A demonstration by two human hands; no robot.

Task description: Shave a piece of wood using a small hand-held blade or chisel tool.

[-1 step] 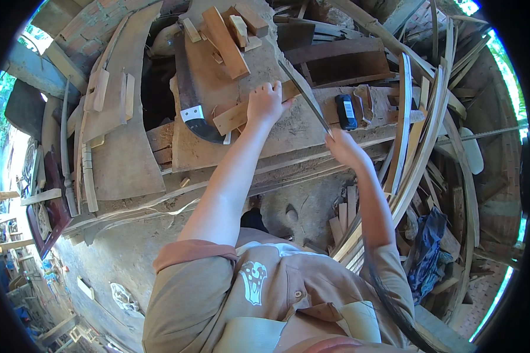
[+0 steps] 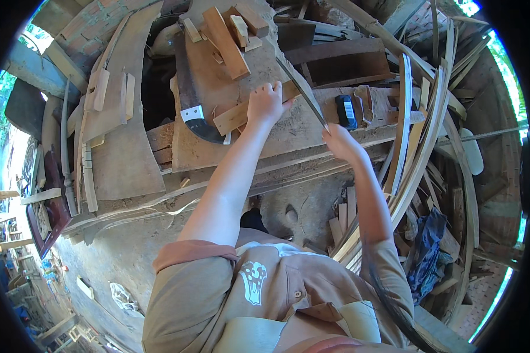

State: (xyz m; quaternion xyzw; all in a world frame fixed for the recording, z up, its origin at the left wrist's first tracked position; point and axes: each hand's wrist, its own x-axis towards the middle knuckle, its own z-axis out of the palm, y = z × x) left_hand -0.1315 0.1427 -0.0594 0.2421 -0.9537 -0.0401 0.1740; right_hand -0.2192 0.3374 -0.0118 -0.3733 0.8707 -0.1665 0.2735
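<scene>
My left hand (image 2: 265, 105) is closed over a narrow wooden strip (image 2: 232, 119), pressing it against a thick, worn board (image 2: 188, 147) on the bench. In my right hand (image 2: 343, 143) is one end of a long, narrow metal blade (image 2: 303, 93). The blade runs away from me to the far left, across the strip's right end, and shows almost edge-on; teeth are too small to make out. To the left of the strip lies a dark curved tool (image 2: 204, 129) with a white metal plate and a long dark length.
Beyond my left hand are loose wood blocks (image 2: 226, 44). A small black-and-blue object (image 2: 345, 112) sits right of the blade. Long bent wooden strips (image 2: 424, 156) lean at the right, near a dark blue cloth (image 2: 425, 253). A wide plank (image 2: 123, 156) lies at the left.
My right hand has pushed slightly away and to the left, and the blade has slid with it across the strip. My left hand and the strip have stayed put.
</scene>
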